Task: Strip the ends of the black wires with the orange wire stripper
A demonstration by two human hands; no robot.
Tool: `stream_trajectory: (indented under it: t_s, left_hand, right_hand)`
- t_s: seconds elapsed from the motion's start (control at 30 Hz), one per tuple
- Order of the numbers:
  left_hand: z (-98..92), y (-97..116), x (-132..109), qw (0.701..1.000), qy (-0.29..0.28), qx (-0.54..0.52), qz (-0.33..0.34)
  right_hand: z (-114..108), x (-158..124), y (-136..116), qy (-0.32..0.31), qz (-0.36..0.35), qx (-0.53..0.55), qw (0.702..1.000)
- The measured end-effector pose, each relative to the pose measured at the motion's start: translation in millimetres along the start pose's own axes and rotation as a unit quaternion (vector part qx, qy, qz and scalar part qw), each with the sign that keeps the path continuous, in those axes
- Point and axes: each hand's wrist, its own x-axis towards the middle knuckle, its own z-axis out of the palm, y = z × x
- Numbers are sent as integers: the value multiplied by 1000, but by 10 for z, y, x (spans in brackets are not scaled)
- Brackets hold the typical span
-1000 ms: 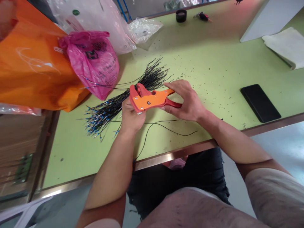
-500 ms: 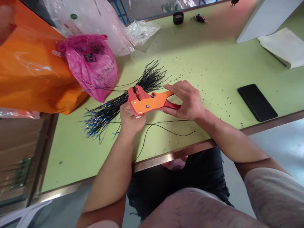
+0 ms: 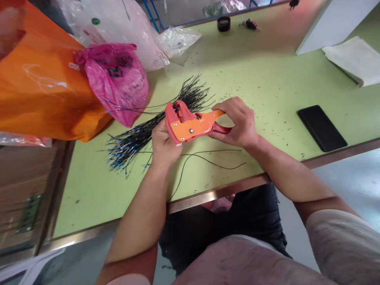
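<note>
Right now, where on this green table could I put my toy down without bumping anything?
The best spot is the green patch left of the wires, by the near edge. Another lies between the phone and the white cloth, though black bits dot it. It's crowded around the left hand, right hand, stripper and pink bag.

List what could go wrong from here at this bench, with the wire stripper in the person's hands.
The left hand holds the head of the orange wire stripper, so squeezing the handles with the right hand might pinch its fingers. The loose black wire on the green table could snag on the tool or slip off the edge. The bundle of blue-tipped black wires fans out beside the hands, so strands may tangle.
</note>
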Motion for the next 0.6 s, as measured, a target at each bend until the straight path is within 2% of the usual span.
stream_trajectory:
  t_s: [0.13,0.27,0.4,0.53,0.6]
  left_hand:
    - [-2,-39,16,997,8,-76,20]
    - [-26,-49,13,990,-15,-137,-8]
    - [-19,-24,14,994,-31,-105,-14]
    - [6,-28,-6,998,5,-59,-26]
    - [-12,-52,-17,999,-2,-33,-23]
  right_hand:
    - [23,-8,5,-21,-23,-5,999]
    - [51,-21,-43,-38,-33,-14,999]
    - [57,-19,-46,-32,-21,-17,999]
    - [61,-12,-8,0,-2,-25,1000]
    - [60,-9,-5,6,4,-29,1000]
